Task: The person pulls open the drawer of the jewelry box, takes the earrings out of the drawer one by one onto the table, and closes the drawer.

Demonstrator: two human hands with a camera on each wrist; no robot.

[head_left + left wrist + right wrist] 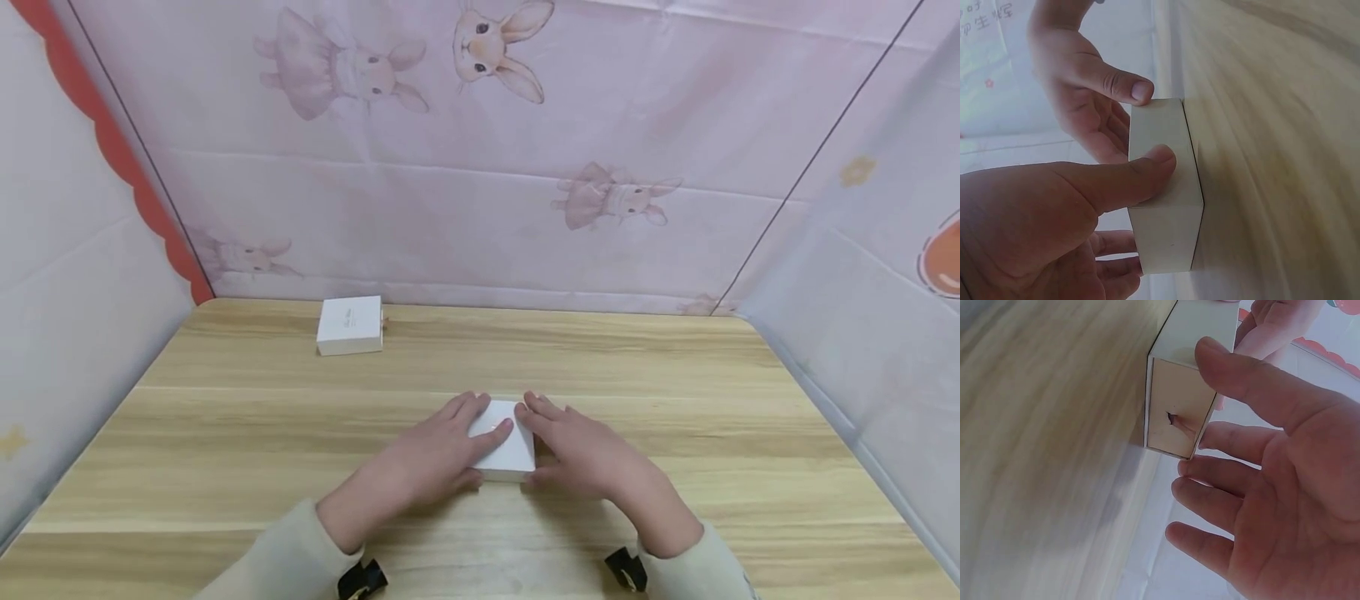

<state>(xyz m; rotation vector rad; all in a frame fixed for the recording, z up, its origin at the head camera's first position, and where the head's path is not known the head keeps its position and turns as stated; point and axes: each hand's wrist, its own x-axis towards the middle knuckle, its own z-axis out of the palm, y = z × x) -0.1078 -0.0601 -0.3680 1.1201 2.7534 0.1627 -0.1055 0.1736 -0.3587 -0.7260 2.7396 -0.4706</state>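
Gripping the white box (516, 454) on its left side was the left hand (446, 450), thumb pressed on the near face, one finger across the top and others over toward the far side. The right hand (585, 450) had the other end, in a lighter pinch: thumb at the near corner, fingertips at the far edge, and from the right wrist camera the lower fingers stuck out past the box without wrapping it. The box sat flat on the bench (225, 433), near the middle and between both hands. Its right end showed a pale panel (1169, 394) with a small brownish tab (1184, 427) beside a dark spot, couldn't make out more than that.

Both wrists came out of light beige sleeves (277, 550), with a black piece (362, 579) by each cuff.

Farther out, a second white box (351, 323) was sitting at the back left of the bench, well apart from the hands, with lettering (349, 318) on the lid too small to read. Behind all that hung a pinkish backdrop (465, 225) with printed rabbits (487, 50), a red scalloped border (127, 158) ran down the left, and the right-hand cloth (877, 333) had an orange-red shape (945, 254) on it.
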